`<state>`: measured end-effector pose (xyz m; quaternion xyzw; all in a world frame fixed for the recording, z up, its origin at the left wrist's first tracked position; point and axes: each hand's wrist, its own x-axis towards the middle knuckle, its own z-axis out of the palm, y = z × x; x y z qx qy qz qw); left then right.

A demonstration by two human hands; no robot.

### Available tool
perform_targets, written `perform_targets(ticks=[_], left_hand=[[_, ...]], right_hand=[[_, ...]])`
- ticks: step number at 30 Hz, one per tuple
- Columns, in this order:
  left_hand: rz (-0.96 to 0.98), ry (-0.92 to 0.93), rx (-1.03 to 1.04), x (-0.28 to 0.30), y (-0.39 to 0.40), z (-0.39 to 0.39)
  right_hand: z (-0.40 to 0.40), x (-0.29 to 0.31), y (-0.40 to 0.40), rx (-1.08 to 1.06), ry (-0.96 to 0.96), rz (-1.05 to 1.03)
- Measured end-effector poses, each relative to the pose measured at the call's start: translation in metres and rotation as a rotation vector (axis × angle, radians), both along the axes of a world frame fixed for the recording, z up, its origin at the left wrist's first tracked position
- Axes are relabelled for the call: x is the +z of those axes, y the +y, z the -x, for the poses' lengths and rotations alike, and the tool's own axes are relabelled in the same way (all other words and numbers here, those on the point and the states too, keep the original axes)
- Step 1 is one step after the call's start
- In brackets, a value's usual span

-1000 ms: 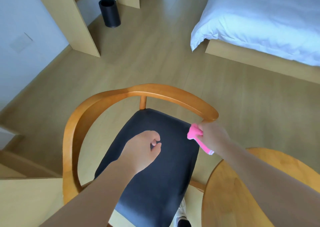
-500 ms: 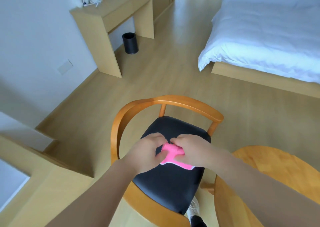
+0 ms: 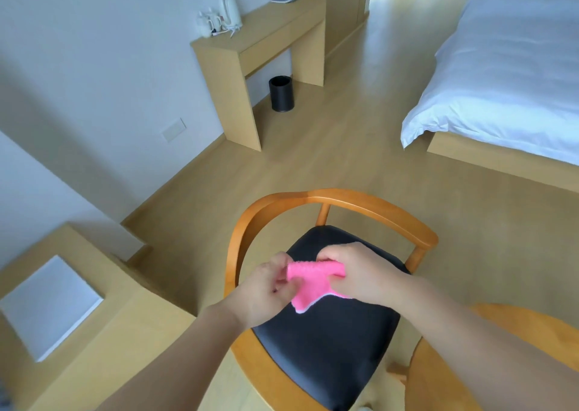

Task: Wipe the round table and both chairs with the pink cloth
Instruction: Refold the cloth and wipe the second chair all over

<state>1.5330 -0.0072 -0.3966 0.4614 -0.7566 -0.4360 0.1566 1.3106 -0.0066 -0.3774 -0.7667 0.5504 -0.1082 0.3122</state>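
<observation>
While the pink cloth (image 3: pixel 313 277) hangs stretched above the chair (image 3: pixel 332 332) and its dark seat, the left hand (image 3: pixel 266 288) pinches one end in curled fingers and the right hand (image 3: pixel 363 272) grips the other. The round table (image 3: pixel 438 376) edges in at bottom right, just beside the chair

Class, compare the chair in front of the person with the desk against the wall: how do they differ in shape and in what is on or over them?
The chair has a curved rail and black seat; the desk is boxy, all pale wood. A kettle stands on the desk; over the chair, both hands hold a pink cloth. Both are wooden.
</observation>
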Motion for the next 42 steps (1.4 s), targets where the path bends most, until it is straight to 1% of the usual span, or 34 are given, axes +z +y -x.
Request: perform_targets(ticks=[3,6,10,13,15,18,21,25,28,30,32,33,35,36,37,39,42], left_hand=[[-0.080,0.001,0.108,-0.002,-0.008,0.019],[-0.130,-0.025,0.173,-0.005,-0.017,0.039],[-0.124,-0.098,0.169,-0.006,-0.038,0.058],[-0.095,-0.217,0.156,-0.012,-0.053,0.060],[-0.058,-0.262,0.126,-0.019,-0.069,0.055],[-0.003,-0.354,0.040,-0.036,-0.101,0.044],[0.059,-0.491,-0.103,-0.067,-0.144,0.033],[0.276,-0.666,-0.241,-0.114,-0.201,0.029],[0.530,-0.787,-0.372,-0.147,-0.238,0.035],[0.761,-0.892,-0.551,-0.164,-0.261,0.039],[0.901,-1.035,-0.708,-0.178,-0.284,0.041],[0.924,-1.139,-0.738,-0.186,-0.294,0.038],[0.910,-1.386,-0.762,-0.197,-0.307,0.030],[0.884,-1.484,-0.761,-0.202,-0.310,0.024],[0.861,-1.544,-0.754,-0.206,-0.311,0.018],[0.834,-1.594,-0.728,-0.212,-0.307,0.007],[0.786,-1.616,-0.690,-0.216,-0.292,-0.006]], right_hand=[[0.012,-0.005,-0.018,-0.057,-0.080,-0.028],[0.027,-0.017,-0.028,-0.034,-0.123,-0.080],[0.052,-0.029,-0.041,-0.097,-0.196,-0.085],[0.064,-0.043,-0.051,-0.111,-0.160,-0.071],[0.067,-0.052,-0.058,-0.130,-0.143,-0.078],[0.064,-0.071,-0.069,-0.186,-0.114,-0.106],[0.056,-0.103,-0.081,-0.212,-0.062,-0.087],[0.045,-0.147,-0.101,-0.195,0.006,-0.050],[0.038,-0.174,-0.114,-0.124,0.067,-0.033],[0.037,-0.189,-0.127,-0.076,0.115,0.001],[0.037,-0.204,-0.144,-0.019,0.164,0.040],[0.036,-0.212,-0.153,0.020,0.190,0.058],[0.030,-0.227,-0.168,0.090,0.235,0.090],[0.026,-0.233,-0.174,0.113,0.244,0.105],[0.023,-0.240,-0.179,0.128,0.245,0.119],[0.017,-0.251,-0.182,0.141,0.235,0.140],[0.011,-0.260,-0.177,0.157,0.212,0.124]])
